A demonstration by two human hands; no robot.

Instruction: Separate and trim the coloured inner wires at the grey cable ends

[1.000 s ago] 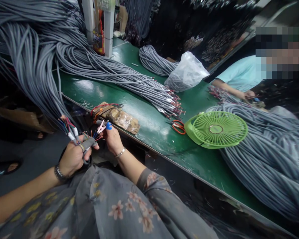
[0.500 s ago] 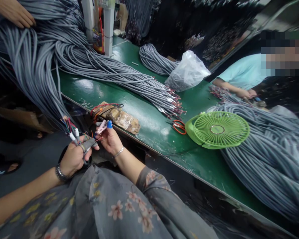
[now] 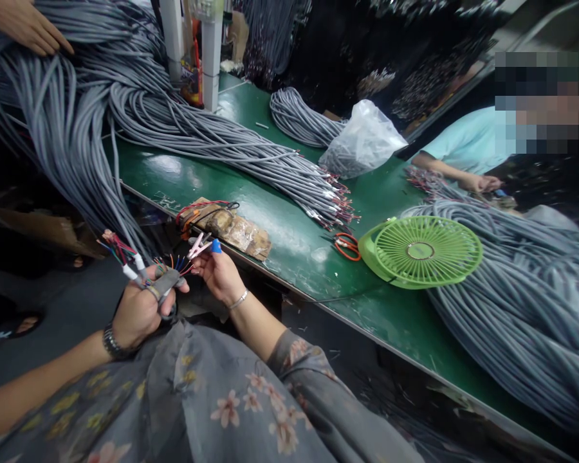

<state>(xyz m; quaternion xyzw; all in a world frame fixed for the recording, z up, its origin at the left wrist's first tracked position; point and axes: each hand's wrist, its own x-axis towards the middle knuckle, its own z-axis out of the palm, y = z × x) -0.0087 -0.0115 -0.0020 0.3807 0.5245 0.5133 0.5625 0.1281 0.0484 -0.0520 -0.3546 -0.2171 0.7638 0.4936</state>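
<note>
While left hand clasps cables, right hand pinches pink tool.

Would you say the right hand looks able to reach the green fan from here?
Probably, with some stretch: nothing tall seems to stand between the right hand and the green fan, though that hand is holding a pink tool.

grey floral top, dark wristband, silver bracelet, blue fingertip cover
</note>
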